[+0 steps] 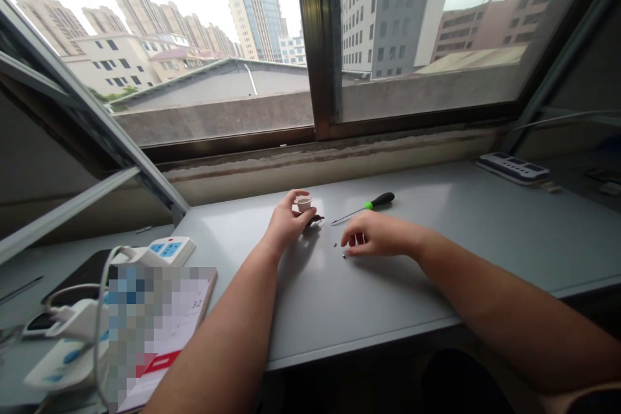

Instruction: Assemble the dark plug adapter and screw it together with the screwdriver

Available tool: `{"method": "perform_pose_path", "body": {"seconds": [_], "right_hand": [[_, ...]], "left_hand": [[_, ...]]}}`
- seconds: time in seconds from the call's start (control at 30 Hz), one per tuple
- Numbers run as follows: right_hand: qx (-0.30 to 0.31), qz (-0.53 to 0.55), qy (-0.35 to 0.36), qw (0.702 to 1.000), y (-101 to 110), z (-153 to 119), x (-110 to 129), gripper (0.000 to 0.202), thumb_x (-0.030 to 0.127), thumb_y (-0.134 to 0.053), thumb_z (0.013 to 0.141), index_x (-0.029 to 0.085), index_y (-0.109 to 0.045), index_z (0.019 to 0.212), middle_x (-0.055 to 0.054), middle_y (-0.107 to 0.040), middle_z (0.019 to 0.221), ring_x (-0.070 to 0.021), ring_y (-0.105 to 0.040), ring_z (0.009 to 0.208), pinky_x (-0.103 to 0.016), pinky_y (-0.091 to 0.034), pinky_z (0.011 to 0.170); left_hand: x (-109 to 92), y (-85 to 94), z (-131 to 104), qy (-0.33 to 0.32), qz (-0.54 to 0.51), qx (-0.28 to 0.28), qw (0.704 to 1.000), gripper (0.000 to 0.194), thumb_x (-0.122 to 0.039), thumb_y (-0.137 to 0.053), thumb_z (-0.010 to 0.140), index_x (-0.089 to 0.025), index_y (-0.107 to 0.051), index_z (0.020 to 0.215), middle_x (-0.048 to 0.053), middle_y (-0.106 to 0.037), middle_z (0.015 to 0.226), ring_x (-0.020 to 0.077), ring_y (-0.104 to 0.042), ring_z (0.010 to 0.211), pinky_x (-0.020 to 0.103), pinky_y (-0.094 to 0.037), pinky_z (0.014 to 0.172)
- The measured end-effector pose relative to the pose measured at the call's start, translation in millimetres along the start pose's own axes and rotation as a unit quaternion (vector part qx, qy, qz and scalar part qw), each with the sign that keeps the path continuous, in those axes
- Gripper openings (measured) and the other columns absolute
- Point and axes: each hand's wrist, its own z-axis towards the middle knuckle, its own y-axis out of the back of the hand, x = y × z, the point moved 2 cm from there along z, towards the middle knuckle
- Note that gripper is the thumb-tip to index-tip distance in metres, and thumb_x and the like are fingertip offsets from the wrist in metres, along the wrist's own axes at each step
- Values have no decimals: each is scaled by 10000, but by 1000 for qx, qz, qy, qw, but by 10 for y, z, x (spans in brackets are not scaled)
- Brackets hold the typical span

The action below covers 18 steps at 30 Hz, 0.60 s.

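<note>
My left hand [286, 222] is closed around a small white cup-shaped part [304, 204], with a dark piece [315, 218] showing beneath it by the fingers. Over the grey table, my right hand [361, 233] has its fingers curled; whether something tiny is between them is too small to tell. Just left of those fingertips lie two tiny metal pieces, one dark [335, 245] and one shinier [344, 256]. Behind my right hand rests a screwdriver [383, 199] with a black and green handle, its tip pointing left toward my left hand.
Power strips [172, 250] with plugs and cables, and a partly blurred book or box [191, 310], occupy the left side. A white and dark power strip [514, 168] sits at the back right. The grey table [310, 336] ends at a front edge; a window stands behind.
</note>
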Motion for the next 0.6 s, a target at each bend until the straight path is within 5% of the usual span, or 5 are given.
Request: {"method": "perform_pose_path", "body": {"seconds": [0.13, 0.33, 0.6], "right_hand": [[9, -36, 12, 999, -90, 58, 55, 127, 245, -690, 861, 204, -796, 919, -50, -748, 845, -194, -655, 742, -317, -488, 712], [1, -86, 21, 996, -146, 59, 184, 124, 154, -617, 839, 190, -736, 848, -59, -716, 893, -190, -627, 785, -306, -457, 723], [16, -113, 12, 993, -217, 78, 339, 169, 152, -561, 868, 173, -727, 845, -82, -696, 926, -178, -604, 776, -299, -444, 726]], "left_hand": [[-83, -57, -31, -11, -74, 37, 997, 500, -409, -666, 892, -253, -563, 1355, 3, -615, 794, 136, -630, 656, 198, -491, 501], [-163, -134, -96, -4, -228, 76, 971, 481, -368, -783, 835, -247, -536, 1229, 33, -610, 977, 223, -707, 983, 332, -663, 700], [-167, -143, -127, -29, -223, 70, 972, 584, -409, -876, 753, -260, -435, 1105, -26, -536, 957, 162, -691, 811, 328, -674, 563]]}}
